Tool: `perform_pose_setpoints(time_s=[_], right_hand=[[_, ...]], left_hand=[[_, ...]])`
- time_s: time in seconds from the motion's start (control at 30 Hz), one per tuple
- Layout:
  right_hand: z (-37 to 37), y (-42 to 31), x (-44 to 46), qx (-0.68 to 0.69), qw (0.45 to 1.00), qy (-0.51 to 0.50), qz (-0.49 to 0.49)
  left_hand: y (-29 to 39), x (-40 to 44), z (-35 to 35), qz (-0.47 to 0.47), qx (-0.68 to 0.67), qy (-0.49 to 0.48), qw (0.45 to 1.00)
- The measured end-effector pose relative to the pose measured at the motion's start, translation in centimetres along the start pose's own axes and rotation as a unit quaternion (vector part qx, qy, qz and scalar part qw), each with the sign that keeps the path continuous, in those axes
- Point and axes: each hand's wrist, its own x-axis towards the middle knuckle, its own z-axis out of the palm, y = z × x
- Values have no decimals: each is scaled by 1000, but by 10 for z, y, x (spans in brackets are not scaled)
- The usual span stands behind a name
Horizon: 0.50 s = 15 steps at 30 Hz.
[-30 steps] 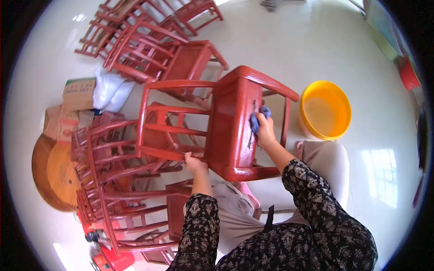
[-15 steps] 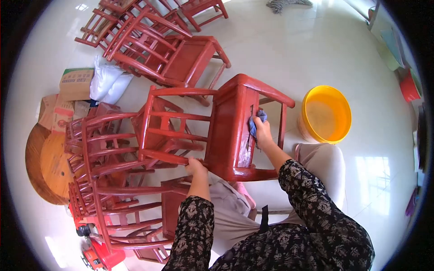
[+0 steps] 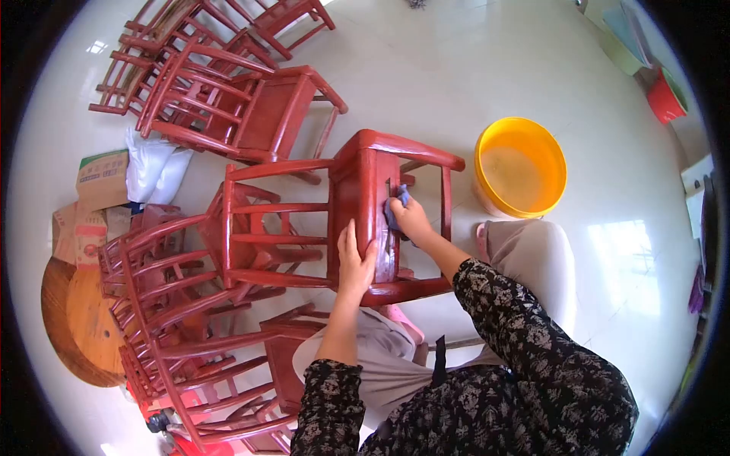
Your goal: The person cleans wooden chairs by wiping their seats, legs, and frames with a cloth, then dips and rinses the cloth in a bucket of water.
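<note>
A red wooden chair (image 3: 346,197) lies tipped in front of me, its slatted back pointing left and its legs right. My right hand (image 3: 411,218) is closed on a blue cloth (image 3: 400,199), pressed against the panel under the seat's edge. There are dark marks on that panel. My left hand (image 3: 356,262) rests flat on the seat near its edge, fingers spread apart, with nothing held in it.
A yellow bucket (image 3: 525,167) stands right of the chair. More red chairs (image 3: 281,114) are at the upper left and lower left. Cardboard boxes (image 3: 103,182), white bags (image 3: 156,167) and a round wooden board (image 3: 91,319) are at the left.
My left hand has let go of the chair's back rail and moved right onto the seat. The cloth stays on the panel in my right hand. The view has shifted, moving the surroundings left.
</note>
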Motion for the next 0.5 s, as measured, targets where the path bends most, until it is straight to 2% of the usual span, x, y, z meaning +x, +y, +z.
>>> perform_pose_setpoints(time_s=[0.03,0.07,0.1,0.17,0.23,0.27,0.33,0.37,0.43,0.5], right_hand=[[1,-11,-4,-190,979,52,-44],[-5,-22,-9,-219,974,50,0],[-8,-23,-4,-219,974,50,3],[-15,-27,11,-73,981,147,-105],[-17,-55,23,-92,961,206,-162],[-13,-52,50,-94,961,206,-157],[2,-43,89,-241,932,149,-225],[10,-40,83,-241,933,148,-221],[18,-71,31,-311,925,155,-154],[21,-53,14,-333,914,138,-186]], left_hand=[[0,2,2,3,2,-1,1000],[1,1,2,-11,-4,-11,1000],[4,1,0,-25,-9,-20,999],[2,-1,1,-17,2,-12,1000],[4,-3,1,-5,6,-2,1000],[7,-3,-1,-10,2,-3,1000],[10,-4,-2,-21,0,-8,1000],[10,-3,-2,-26,-4,-6,1000],[10,-1,-1,-32,-9,-6,999],[9,0,1,-23,-32,1,999]])
